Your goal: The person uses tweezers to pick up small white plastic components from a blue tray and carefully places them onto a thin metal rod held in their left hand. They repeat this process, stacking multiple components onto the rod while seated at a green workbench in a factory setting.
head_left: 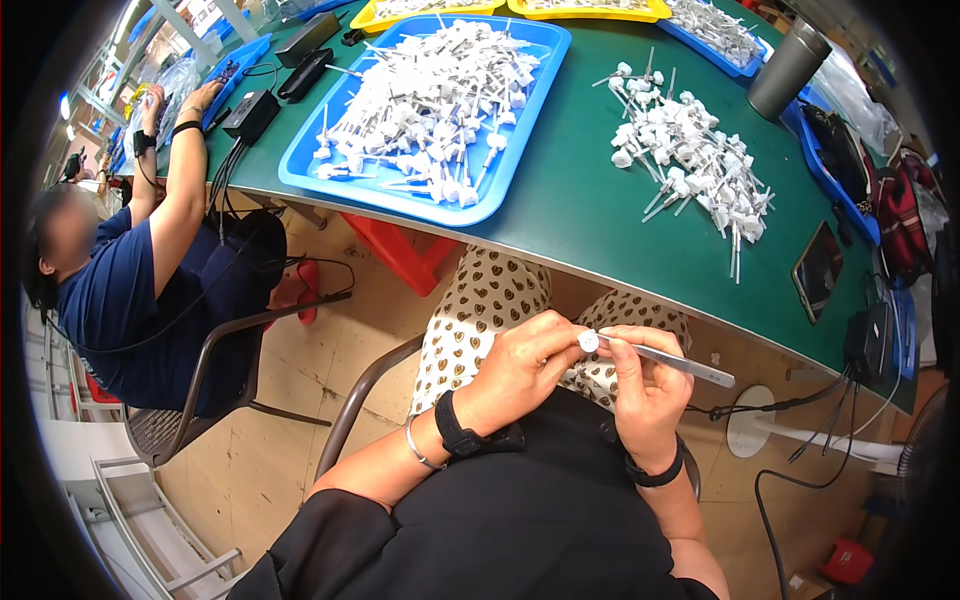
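Observation:
Over my lap, my left hand (520, 365) pinches a small white round cap (588, 341) at its fingertips. My right hand (645, 385) grips a thin silver tool (680, 363) like tweezers, its tip touching the cap. Both hands sit below the edge of the green table (580, 215). On the table lies a loose pile of white plastic pump parts (695, 165) with thin tubes. A blue tray (505, 170) to its left is heaped with the same white parts (430, 100).
A person in a dark blue shirt (110, 300) sits at the left on a metal chair (215, 360), reaching to another blue tray. A grey tumbler (788, 68), a phone (817, 270), black power boxes (868, 340) and cables lie on the table. Yellow trays (590, 12) stand at the back.

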The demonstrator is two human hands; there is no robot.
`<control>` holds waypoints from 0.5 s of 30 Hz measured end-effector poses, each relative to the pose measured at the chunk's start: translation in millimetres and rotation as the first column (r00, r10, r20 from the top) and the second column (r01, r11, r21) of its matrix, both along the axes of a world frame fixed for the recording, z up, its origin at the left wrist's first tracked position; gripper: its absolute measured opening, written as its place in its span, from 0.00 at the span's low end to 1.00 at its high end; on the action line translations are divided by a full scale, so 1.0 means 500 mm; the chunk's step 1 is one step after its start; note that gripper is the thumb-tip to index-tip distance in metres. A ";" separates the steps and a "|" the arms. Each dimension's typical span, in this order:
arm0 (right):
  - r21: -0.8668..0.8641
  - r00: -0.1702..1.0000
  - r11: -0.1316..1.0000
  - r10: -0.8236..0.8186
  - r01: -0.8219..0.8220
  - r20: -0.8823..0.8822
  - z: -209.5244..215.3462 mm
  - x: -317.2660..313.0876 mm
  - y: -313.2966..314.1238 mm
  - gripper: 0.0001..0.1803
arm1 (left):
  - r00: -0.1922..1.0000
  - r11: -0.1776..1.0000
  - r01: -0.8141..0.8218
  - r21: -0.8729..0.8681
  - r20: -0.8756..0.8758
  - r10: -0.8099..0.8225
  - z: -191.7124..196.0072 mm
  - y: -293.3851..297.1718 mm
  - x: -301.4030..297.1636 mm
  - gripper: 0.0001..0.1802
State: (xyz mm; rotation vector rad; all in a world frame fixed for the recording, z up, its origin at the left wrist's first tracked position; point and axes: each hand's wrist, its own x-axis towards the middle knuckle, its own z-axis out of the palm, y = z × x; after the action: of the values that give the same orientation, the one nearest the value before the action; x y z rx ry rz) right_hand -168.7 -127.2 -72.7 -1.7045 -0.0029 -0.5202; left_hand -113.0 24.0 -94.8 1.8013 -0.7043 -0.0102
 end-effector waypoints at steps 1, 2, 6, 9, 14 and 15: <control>0.026 1.000 1.000 0.006 -0.006 -0.004 0.000 0.000 0.001 0.05 | 1.000 1.000 0.001 0.001 0.002 -0.001 0.000 0.000 0.000 0.10; 0.035 1.000 0.999 0.006 -0.006 -0.005 0.000 0.000 0.001 0.05 | 1.000 1.000 0.003 0.001 0.005 -0.003 0.000 0.000 0.001 0.10; 0.066 1.000 0.998 0.002 0.000 -0.017 0.002 0.000 0.003 0.05 | 1.000 1.000 -0.001 -0.008 -0.010 0.001 -0.006 -0.001 0.000 0.10; 0.072 1.000 0.997 0.004 -0.002 -0.026 0.003 0.000 0.003 0.04 | 0.999 0.999 -0.015 -0.029 -0.029 0.014 -0.006 -0.003 -0.003 0.10; 0.036 1.000 0.999 0.007 -0.005 -0.029 0.003 0.000 0.000 0.04 | 1.000 1.000 0.002 -0.007 0.005 -0.002 -0.007 -0.002 0.000 0.10; 0.027 0.999 1.000 0.015 -0.014 -0.032 0.001 0.000 -0.002 0.04 | 1.000 1.000 0.008 0.001 0.005 -0.008 -0.007 -0.001 0.000 0.10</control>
State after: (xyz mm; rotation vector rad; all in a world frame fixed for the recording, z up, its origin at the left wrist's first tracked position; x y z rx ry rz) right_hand -168.7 -128.1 -72.0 -1.6855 0.0147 -0.4807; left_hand -112.9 23.4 -98.2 1.7998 -0.7149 -0.0115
